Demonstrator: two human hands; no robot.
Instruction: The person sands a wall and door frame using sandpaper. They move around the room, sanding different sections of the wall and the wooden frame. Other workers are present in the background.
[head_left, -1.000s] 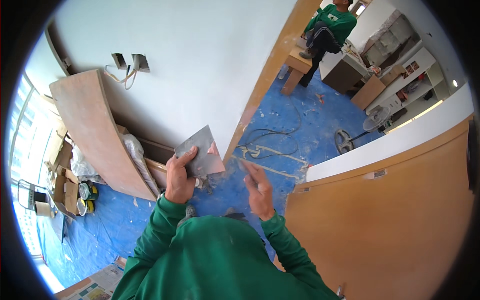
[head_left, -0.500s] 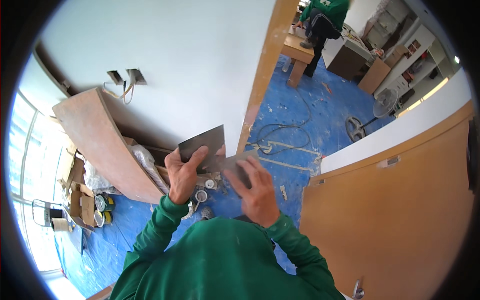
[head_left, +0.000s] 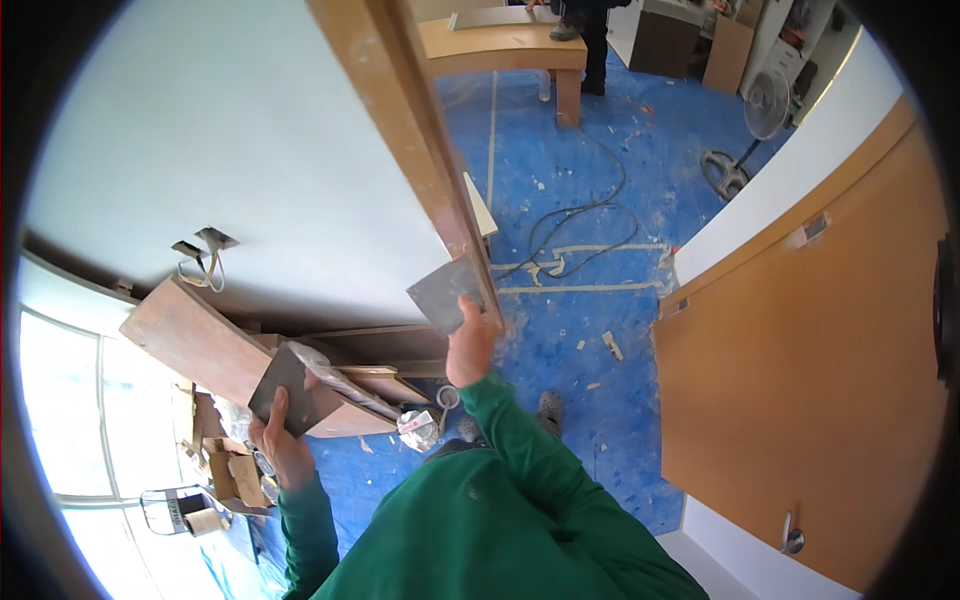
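Observation:
In my left hand (head_left: 282,447) is a flat, dark, shiny rectangular metal scraper (head_left: 285,372), the thumb lying along its face. It hangs over the leaning boards, apart from the wall. My right hand (head_left: 472,350) grips a second flat metal scraper (head_left: 438,294), grey and duller, with the thumb on top. That one is at the lower end of the white wall (head_left: 250,130), beside the wooden door frame (head_left: 425,140). Whether its edge touches the wall or frame I cannot tell. The fingers behind both scrapers are hidden.
Curved wooden boards (head_left: 195,325) lean along the wall under wires (head_left: 215,270) from two openings. A wooden door (head_left: 800,370) stands on the right. Beyond the frame are a cable (head_left: 620,185) on blue sheeting (head_left: 600,330), a fan (head_left: 768,103), a wooden bench (head_left: 500,42) and another person's legs (head_left: 594,50).
My hands have separated: the left went down and left with its scraper, the right went up to the frame with the other. The view has shifted toward the door frame.

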